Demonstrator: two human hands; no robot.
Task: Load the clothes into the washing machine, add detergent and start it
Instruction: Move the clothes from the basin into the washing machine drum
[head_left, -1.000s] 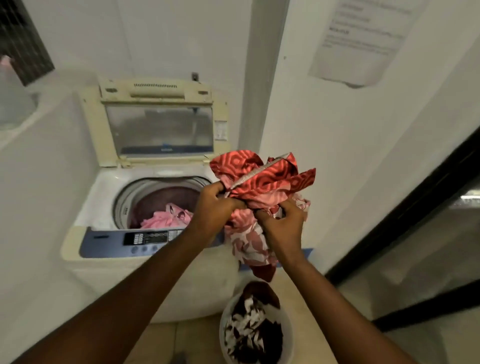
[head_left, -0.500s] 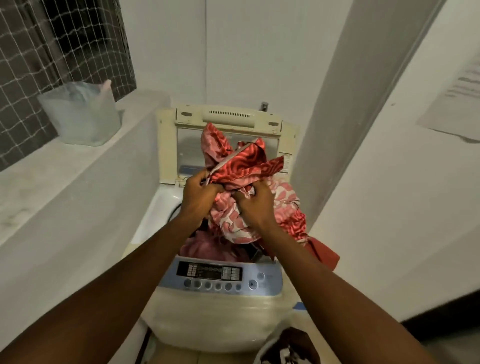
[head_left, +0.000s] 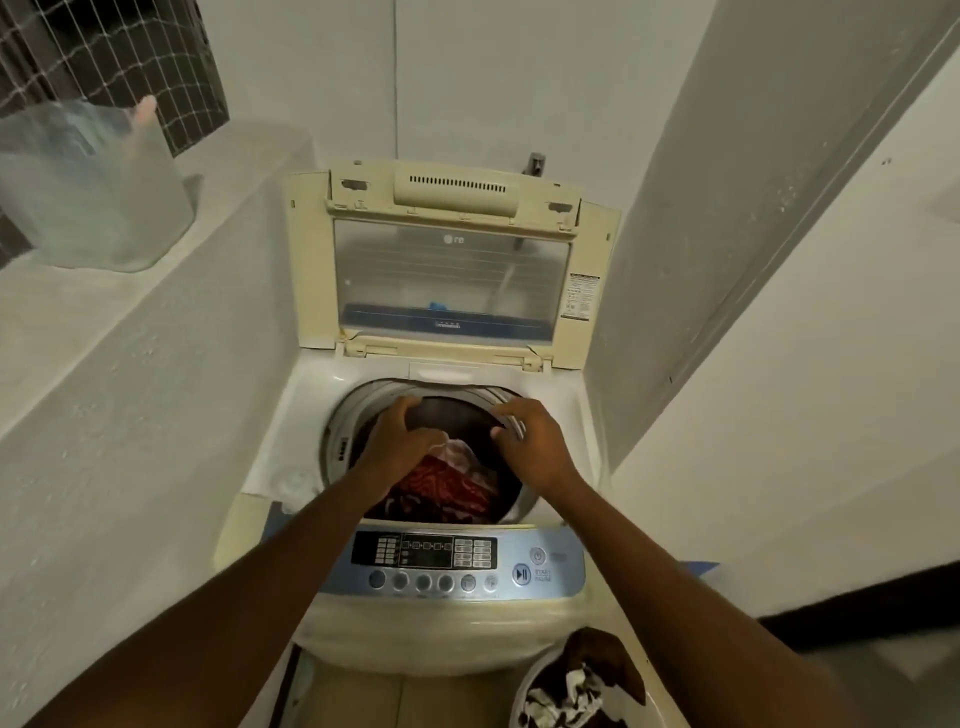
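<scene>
A cream top-loading washing machine stands with its lid raised. Red patterned and pink clothes lie inside the drum. My left hand reaches into the drum opening, palm down over the clothes, fingers spread. My right hand hovers over the drum's right rim with fingers apart, holding nothing. The blue control panel with its buttons lies below my wrists.
A white basket with dark and white clothes sits on the floor at the lower right. A clear plastic bag rests on the concrete ledge at the left. Walls close in on both sides of the machine.
The red and pink bundle that both hands held above the machine now lies in the drum. Both hands have let go and dropped to the opening.
</scene>
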